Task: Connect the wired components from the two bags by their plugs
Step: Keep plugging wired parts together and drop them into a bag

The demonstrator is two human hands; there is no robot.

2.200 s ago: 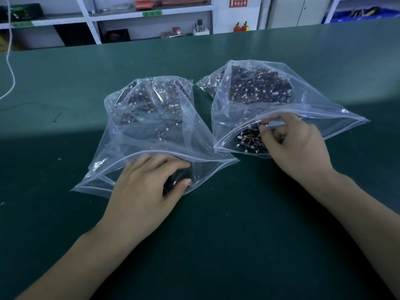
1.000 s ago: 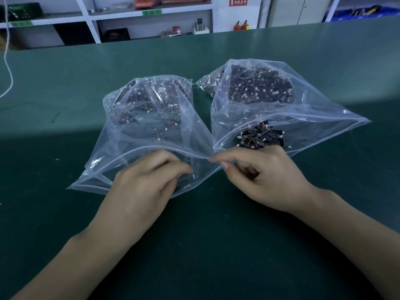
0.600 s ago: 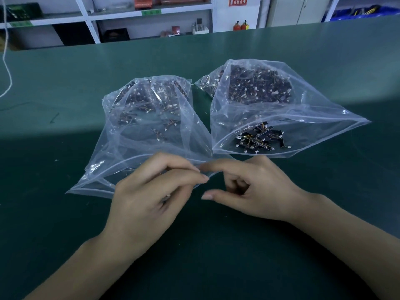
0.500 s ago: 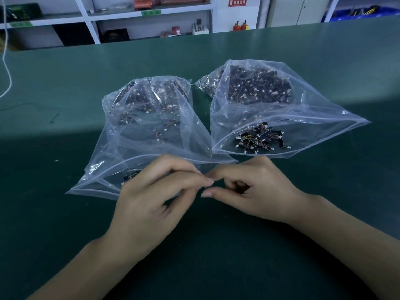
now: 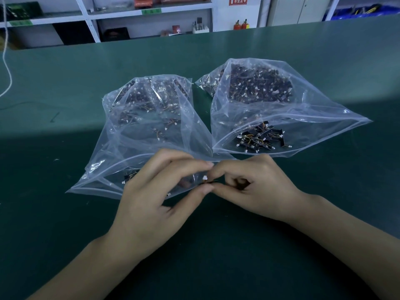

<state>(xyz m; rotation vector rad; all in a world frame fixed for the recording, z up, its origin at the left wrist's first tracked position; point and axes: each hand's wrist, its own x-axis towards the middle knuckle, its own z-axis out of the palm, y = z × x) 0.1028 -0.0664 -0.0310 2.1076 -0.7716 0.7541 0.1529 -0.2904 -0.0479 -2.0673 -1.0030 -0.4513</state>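
- your left hand [image 5: 151, 204] and right hand [image 5: 257, 189] meet fingertip to fingertip just in front of the left bag [image 5: 138, 135]; each one looks to be pinching one of the wired components, and a tiny white plug [image 5: 204, 177] peeks out in the gap between them
- the rest of the parts sit in the left bag and the right bag [image 5: 281, 113] on the green table [image 5: 216, 267]; a loose little cluster [image 5: 260, 138] lies near the right bag's open mouth
- handling-wise these look featherlight; thin floppy wires, small stiff black bodies, hard little plastic plugs; I'd guess the wires hate being yanked, so take hold of the plug housings, not the leads
- the plugs are small and probably slippery, so a fingertip pinch close to the mating end seems the way to go
- direction: the pair seems to lie roughly left-right between your hands; which way the plug's opening faces I can't tell, your fingers hide most of it
- check the keying before you push
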